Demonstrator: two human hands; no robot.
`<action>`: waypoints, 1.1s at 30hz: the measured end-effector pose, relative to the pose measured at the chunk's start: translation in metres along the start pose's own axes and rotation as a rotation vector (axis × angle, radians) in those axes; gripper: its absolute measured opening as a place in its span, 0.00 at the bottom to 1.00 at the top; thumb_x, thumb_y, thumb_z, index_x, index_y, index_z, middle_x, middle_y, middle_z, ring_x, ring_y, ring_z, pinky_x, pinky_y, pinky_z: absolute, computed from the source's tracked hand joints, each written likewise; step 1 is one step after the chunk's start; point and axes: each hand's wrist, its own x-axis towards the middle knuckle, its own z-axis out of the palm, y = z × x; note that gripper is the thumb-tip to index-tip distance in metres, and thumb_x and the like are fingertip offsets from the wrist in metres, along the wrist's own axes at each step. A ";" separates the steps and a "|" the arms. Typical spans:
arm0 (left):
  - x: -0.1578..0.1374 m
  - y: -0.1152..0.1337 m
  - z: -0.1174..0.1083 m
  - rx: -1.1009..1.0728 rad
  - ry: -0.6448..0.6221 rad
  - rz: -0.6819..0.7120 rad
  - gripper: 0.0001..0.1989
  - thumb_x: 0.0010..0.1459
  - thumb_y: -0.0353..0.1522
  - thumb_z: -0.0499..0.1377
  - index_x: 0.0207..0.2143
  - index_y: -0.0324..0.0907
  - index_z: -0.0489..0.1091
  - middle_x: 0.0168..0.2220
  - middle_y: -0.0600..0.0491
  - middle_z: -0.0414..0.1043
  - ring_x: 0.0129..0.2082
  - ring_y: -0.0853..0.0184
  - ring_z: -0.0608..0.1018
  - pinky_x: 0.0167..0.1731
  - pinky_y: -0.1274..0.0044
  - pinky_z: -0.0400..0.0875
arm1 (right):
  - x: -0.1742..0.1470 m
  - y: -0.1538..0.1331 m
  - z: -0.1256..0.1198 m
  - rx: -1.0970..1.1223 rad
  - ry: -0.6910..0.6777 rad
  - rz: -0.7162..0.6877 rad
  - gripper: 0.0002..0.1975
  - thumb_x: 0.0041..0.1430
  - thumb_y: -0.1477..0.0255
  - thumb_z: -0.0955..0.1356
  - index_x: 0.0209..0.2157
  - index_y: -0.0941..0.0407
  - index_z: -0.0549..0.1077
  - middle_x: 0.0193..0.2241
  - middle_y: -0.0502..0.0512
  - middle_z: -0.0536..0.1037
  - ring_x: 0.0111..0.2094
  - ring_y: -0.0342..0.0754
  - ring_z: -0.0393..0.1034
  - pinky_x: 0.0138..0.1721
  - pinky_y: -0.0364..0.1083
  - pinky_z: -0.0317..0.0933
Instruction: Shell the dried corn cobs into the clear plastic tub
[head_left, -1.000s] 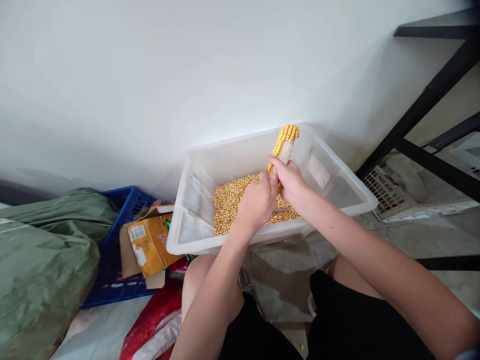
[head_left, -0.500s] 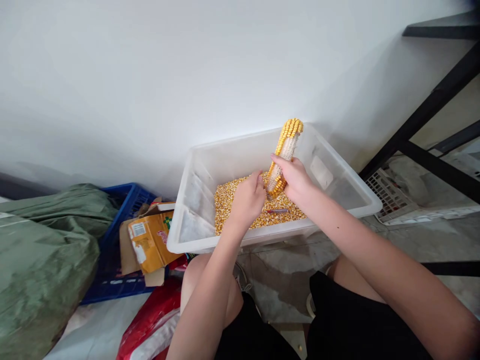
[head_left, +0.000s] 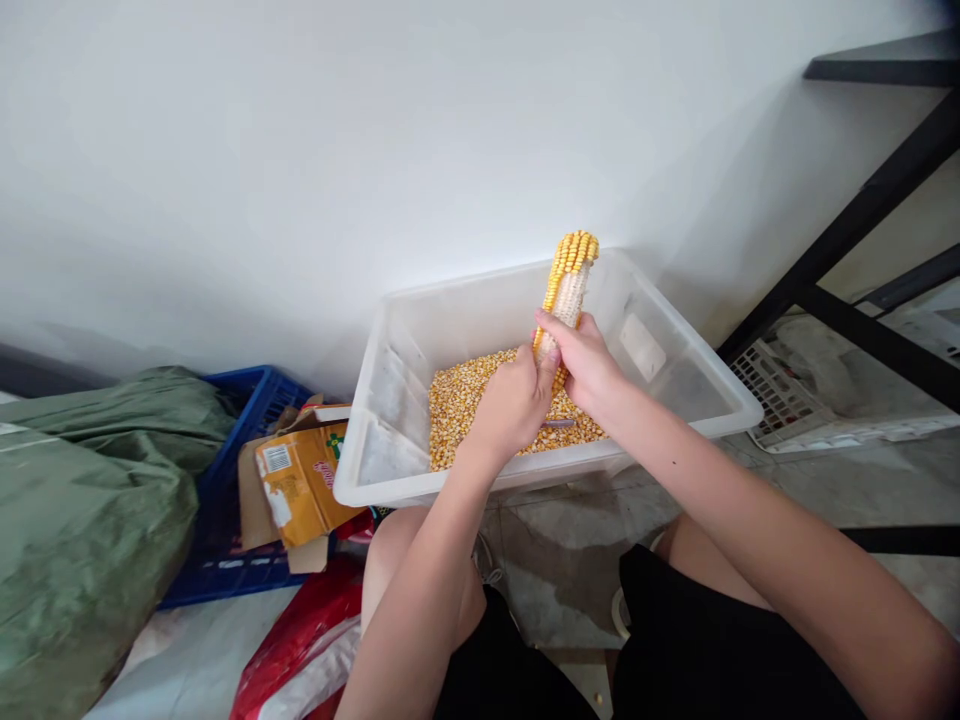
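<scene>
One corn cob (head_left: 574, 285): held over the tub (head_left: 405, 490), tilted, tip up by the tub's back rim. Yellow kernels on tip and left flank, pale bare strip facing up.
Right grip (head_left: 589, 365): closed around the cob's middle, thumb laid across it.
Left grip (head_left: 510, 400): curled at the cob's lower part, thumb against the bare strip. Can't tell whether its fingers wrap the cob; hidden.
Loose kernels (head_left: 461, 400): spread across the tub floor.
Slim object (head_left: 556, 424): lies on the kernels near the tub's front rim. Can't identify.
Risk, kernels: could fly past the tub rim; cause would be a hard thumb push with the cob held this high.
Risk, cob: could twist or slip; likely cause, uneven surface, bare one side and full the other.
Risk, thumbs: could bump or get sore, since they sit close together on the cob.
Risk, slim object: could get buried if more kernels drop on it.
Print, box (head_left: 304, 490): torn orange cardboard, left of the tub. Barcode sticker (head_left: 278, 459), reddish lettering, green mark; too small to read.
Print, pale patch (head_left: 643, 345): tub's right wall, maybe a label; no text legible.
Brands: none readable.
</scene>
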 end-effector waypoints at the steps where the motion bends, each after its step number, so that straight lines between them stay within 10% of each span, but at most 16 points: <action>1: 0.000 0.000 0.000 0.005 0.011 0.003 0.25 0.70 0.46 0.35 0.37 0.41 0.63 0.30 0.46 0.74 0.29 0.60 0.77 0.29 0.72 0.61 | -0.001 -0.001 0.000 -0.001 -0.005 -0.001 0.22 0.43 0.66 0.77 0.34 0.51 0.63 0.29 0.44 0.73 0.31 0.44 0.71 0.31 0.44 0.67; 8: 0.000 -0.002 -0.004 -0.133 -0.024 -0.036 0.23 0.71 0.41 0.38 0.34 0.41 0.67 0.30 0.47 0.75 0.29 0.62 0.78 0.31 0.74 0.65 | 0.000 -0.002 -0.002 -0.045 -0.027 0.075 0.21 0.44 0.66 0.77 0.35 0.51 0.63 0.27 0.46 0.72 0.28 0.46 0.71 0.27 0.46 0.66; 16: -0.003 -0.006 -0.004 -0.117 0.103 -0.068 0.25 0.69 0.43 0.44 0.59 0.39 0.66 0.42 0.45 0.79 0.40 0.58 0.80 0.40 0.71 0.68 | 0.002 -0.003 -0.006 -0.033 -0.051 0.012 0.20 0.42 0.69 0.76 0.36 0.51 0.66 0.32 0.47 0.74 0.33 0.46 0.72 0.32 0.45 0.68; 33: -0.005 -0.005 -0.002 -0.051 -0.051 0.005 0.22 0.69 0.46 0.40 0.46 0.40 0.63 0.34 0.47 0.76 0.31 0.61 0.77 0.31 0.73 0.63 | 0.000 -0.004 -0.005 -0.033 -0.070 0.028 0.18 0.43 0.72 0.74 0.37 0.51 0.67 0.32 0.45 0.75 0.35 0.45 0.72 0.34 0.44 0.68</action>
